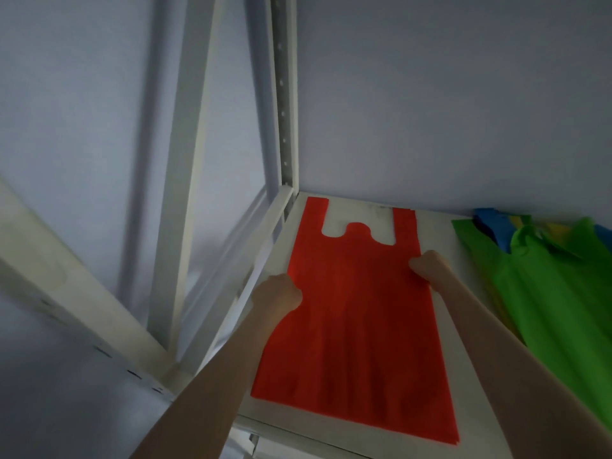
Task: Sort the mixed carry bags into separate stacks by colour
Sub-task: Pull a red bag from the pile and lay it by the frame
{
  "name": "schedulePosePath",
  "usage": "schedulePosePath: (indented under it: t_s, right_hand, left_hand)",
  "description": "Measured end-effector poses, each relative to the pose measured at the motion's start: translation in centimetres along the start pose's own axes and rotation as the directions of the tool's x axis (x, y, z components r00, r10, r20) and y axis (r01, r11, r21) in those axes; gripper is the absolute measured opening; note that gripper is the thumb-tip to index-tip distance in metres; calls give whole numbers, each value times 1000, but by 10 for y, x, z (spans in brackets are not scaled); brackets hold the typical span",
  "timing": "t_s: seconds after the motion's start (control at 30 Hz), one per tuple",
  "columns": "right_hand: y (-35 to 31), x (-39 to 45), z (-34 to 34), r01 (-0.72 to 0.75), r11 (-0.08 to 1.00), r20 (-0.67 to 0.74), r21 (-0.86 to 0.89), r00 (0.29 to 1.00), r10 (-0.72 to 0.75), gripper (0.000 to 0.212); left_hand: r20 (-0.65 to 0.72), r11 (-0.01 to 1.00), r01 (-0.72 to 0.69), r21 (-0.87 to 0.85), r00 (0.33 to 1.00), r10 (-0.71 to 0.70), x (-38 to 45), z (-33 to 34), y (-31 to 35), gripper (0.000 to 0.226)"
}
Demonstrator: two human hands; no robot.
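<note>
Where it lies flat on the white shelf [440, 329], red bag [357, 313], each edge pinched: left hand [276, 294], right hand [427, 265].

We see a red carry bag [357, 326] lying flat on the white shelf [440, 329], its two handle loops pointing to the far wall and its straight bottom edge near us. More red edges peek out beneath it, so it tops a red stack. Off to the right, well apart, sits the mixed heap [543, 279]: a green bag [563, 309] lies uppermost, rumpled, with blue [493, 226] and yellow [559, 230] bags showing at its far end.
</note>
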State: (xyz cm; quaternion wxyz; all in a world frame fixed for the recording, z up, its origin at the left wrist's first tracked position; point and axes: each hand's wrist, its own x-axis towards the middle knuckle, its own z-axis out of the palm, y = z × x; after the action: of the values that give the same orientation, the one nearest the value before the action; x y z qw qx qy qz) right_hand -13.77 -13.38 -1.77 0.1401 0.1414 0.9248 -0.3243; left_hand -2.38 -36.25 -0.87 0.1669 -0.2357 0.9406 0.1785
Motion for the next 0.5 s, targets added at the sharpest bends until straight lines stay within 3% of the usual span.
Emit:
schedulePosePath:
  t_s: [0.17, 0.23, 0.3, 0.37, 0.43, 0.5]
  right_hand:
    - [-2, 0, 3, -24, 999, -9, -25, 1000, 24, 15]
    - [2, 2, 5, -17, 1000, -38, -12, 999, 16, 39]
    - [6, 3, 5, 10, 999, -57, -41, 998, -13, 46]
    - [8, 2, 1, 52, 998, -50, -23, 997, -53, 37]
    - [12, 0, -6, 82, 997, -33, -16, 996, -82, 14]
    - [17, -1, -15, 127, 991, -13, -35, 992, -128, 17]
  left_hand:
    - [-78, 998, 56, 26, 996, -54, -4, -1, 1, 38]
    - [-121, 997, 69, 47, 991, -63, -6, 1, 4, 39]
    - [-153, 996, 63, 67, 987, -52, -9, 1, 8, 38]
    - [-169, 997, 44, 67, 985, -33, -13, 3, 14, 37]
    - [-182, 998, 26, 63, 983, -14, -17, 5, 23, 37]
    - [-207, 996, 15, 85, 978, 3, -21, 5, 36, 40]
